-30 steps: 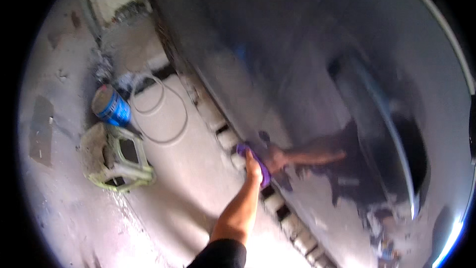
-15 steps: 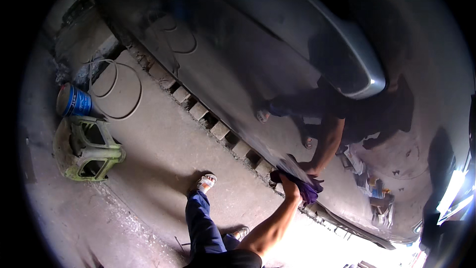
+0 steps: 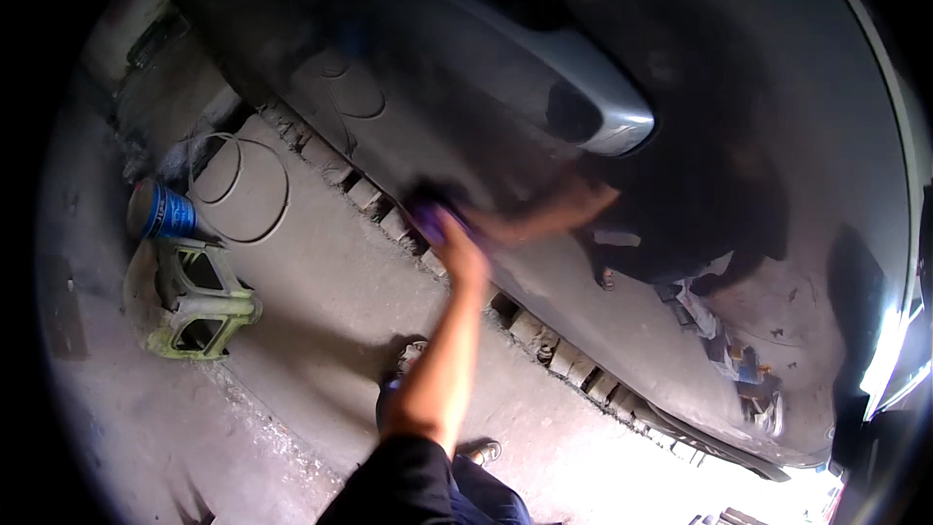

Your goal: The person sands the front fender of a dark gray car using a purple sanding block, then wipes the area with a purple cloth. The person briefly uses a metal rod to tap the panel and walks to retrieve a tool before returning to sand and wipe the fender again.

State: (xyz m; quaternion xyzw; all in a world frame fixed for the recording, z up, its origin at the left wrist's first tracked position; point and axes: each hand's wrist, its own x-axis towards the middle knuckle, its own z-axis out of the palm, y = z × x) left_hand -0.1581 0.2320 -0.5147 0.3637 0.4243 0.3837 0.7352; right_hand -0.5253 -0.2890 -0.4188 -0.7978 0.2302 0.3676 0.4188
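My left hand [image 3: 457, 248] reaches up from the lower edge, its forearm bare below a short black sleeve. Bunched under its fingers is a dark purple cloth [image 3: 427, 223], pressed against a glossy dark car panel [image 3: 544, 272] near its lower edge. Motion blurs the hand and cloth, and the fingers are partly hidden. Farther up the panel a silver door handle [image 3: 622, 132] sticks out. The panel mirrors my arm and body. My right hand is not directly in view.
Pale blocks [image 3: 530, 329] with gaps line the panel's lower edge. A worn green plastic stool [image 3: 216, 306] and a blue bucket [image 3: 173, 213] lie at the left, beside a coiled hose [image 3: 289, 199]. Bright light [image 3: 886, 365] glares at the right. My feet stand on the concrete floor [image 3: 321, 282].
My left hand has slid the purple cloth up and left along the panel's lower edge. The view has shifted, so the handle sits farther left and higher.
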